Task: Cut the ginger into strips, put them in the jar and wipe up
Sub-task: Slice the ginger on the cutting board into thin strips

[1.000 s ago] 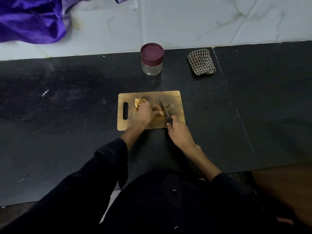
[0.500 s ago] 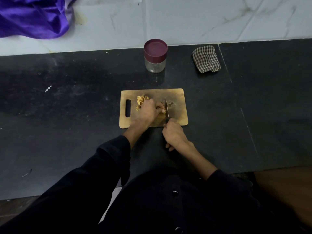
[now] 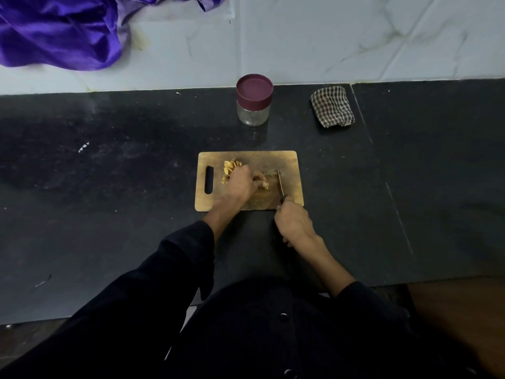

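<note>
The left hand [image 3: 241,181] lay knuckles-up on the cutting board [image 3: 289,162], its forearm slanting in from the lower left and its fingers curled down over a small piece of ginger [image 3: 264,185], pinning it to the wood. The right hand [image 3: 293,222] sat just off the board's near edge, fist closed round the handle of the knife [image 3: 280,184], wrist cocked and forearm running back to the lower right. The blade ran away from the person and a touch to the left, its long axis nearly square to the board's long side, its tip reaching about mid-board. It stood just beside the left fingertips; whether the edge touched the ginger could not be told.

Behind the left hand, toward the board's handle slot, lay a pile of cut ginger strips [image 3: 231,166]. The board lay with its long side across the black counter [image 3: 109,173]. Beyond it, near the wall, stood the jar [image 3: 254,101] with its maroon lid on, and well to its right lay a folded checked cloth [image 3: 332,106]. A purple cloth [image 3: 60,31] hung at the upper left against the pale tiled wall.
</note>
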Demonstrator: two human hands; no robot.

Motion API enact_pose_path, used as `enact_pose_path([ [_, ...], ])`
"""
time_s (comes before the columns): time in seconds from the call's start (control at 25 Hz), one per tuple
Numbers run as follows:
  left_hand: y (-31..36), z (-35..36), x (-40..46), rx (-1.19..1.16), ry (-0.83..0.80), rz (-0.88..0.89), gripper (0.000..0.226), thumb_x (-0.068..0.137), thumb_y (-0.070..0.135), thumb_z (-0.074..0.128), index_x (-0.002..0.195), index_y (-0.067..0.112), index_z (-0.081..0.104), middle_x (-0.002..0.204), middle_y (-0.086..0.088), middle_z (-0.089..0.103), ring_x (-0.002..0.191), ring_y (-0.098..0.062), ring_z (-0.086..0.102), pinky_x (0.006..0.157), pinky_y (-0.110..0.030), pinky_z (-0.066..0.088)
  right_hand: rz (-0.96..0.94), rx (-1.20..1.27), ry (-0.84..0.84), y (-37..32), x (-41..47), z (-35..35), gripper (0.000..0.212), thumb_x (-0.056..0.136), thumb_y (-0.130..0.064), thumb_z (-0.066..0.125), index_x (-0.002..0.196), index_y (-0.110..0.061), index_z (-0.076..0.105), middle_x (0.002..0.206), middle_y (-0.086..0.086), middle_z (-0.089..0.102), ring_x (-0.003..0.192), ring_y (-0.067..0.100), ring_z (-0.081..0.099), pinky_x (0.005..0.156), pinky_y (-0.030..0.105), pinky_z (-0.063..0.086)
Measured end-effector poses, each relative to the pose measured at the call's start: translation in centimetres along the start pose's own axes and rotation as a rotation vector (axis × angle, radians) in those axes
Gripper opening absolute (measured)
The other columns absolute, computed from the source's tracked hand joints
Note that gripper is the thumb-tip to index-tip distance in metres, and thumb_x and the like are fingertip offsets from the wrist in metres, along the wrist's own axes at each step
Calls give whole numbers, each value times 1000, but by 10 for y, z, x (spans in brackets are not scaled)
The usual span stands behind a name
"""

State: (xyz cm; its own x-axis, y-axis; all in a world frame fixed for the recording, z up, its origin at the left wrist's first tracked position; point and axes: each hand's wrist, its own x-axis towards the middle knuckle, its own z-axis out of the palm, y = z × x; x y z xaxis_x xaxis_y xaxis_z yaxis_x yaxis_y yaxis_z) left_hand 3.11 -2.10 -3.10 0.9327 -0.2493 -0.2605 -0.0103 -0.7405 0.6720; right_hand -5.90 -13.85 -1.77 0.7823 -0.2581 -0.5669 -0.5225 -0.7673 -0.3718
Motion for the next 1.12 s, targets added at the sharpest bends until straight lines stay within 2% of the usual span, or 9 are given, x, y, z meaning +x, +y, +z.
enact_pose_path([
  [0.08, 1, -1, 1, -33, -22, -23, 14, 81, 11, 71, 95, 9, 74, 103, -2, 72, 100, -12, 63, 92, -20, 44, -16, 39, 23, 0, 0, -2, 30, 104, -25, 37, 126, -7, 45, 105, 17, 64, 86, 34, 69, 75, 52, 59],
  [0.16, 1, -4, 3, -62, -49, -40, 13, 82, 10, 71, 94, 9, 74, 101, -2, 72, 98, -11, 64, 95, -26, 47, -50, 90, 15, -3, -4, 1, 24, 105, -26, 36, 119, -8, 44, 95, 15, 64, 69, 30, 70, 61, 49, 61],
  [0.24, 2, -4, 4, -89, -53, -50, 11, 82, 9, 70, 92, 9, 74, 98, -2, 72, 93, -9, 64, 94, -27, 49, -78, 117, 5, -6, -8, 5, 23, 106, -27, 36, 115, -7, 43, 92, 15, 64, 62, 30, 70, 55, 48, 61],
  [0.36, 2, -4, 3, -90, -51, -52, 12, 82, 9, 70, 94, 9, 73, 99, -2, 72, 92, -8, 64, 92, -24, 49, -80, 138, 1, -11, -9, 10, 24, 105, -28, 37, 114, -7, 45, 93, 16, 64, 65, 31, 70, 60, 50, 61],
  [0.52, -1, -6, 2, -72, -58, -6, 15, 83, 10, 69, 97, 7, 73, 102, -1, 71, 97, -8, 63, 93, -19, 45, -84, 145, -7, -14, -10, 10, 21, 106, -28, 36, 109, -8, 44, 91, 16, 63, 61, 30, 70, 54, 48, 60],
  [0.68, -2, -4, 3, -57, -48, -3, 14, 83, 12, 69, 96, 9, 73, 99, 1, 72, 95, -8, 64, 96, -27, 48, -72, 161, 7, -17, -10, 12, 20, 105, -29, 37, 108, -10, 42, 93, 16, 62, 66, 32, 70, 55, 49, 60],
  [0.84, -5, -3, 3, -38, -32, 41, 13, 83, 11, 69, 96, 11, 74, 101, 1, 72, 97, -8, 63, 99, -27, 45, -62, 150, 1, -19, -7, 17, 15, 104, -28, 38, 106, -13, 41, 103, 18, 63, 84, 36, 69, 72, 54, 59],
  [1.0, -5, -1, 2, -11, -7, 78, 14, 82, 9, 70, 95, 8, 75, 101, -3, 73, 99, -11, 64, 98, -24, 42, 9, 173, -49, -21, -7, 19, 13, 104, -25, 38, 109, -12, 40, 92, 14, 61, 67, 32, 70, 57, 51, 61],
  [1.12, -3, 0, 0, -2, 7, 67, 15, 83, 9, 68, 97, 8, 74, 103, -1, 72, 100, -11, 64, 97, -21, 42, 30, 82, -62, -21, -5, 22, 23, 102, -22, 43, 120, -9, 41, 104, 16, 62, 85, 34, 70, 75, 52, 60],
])
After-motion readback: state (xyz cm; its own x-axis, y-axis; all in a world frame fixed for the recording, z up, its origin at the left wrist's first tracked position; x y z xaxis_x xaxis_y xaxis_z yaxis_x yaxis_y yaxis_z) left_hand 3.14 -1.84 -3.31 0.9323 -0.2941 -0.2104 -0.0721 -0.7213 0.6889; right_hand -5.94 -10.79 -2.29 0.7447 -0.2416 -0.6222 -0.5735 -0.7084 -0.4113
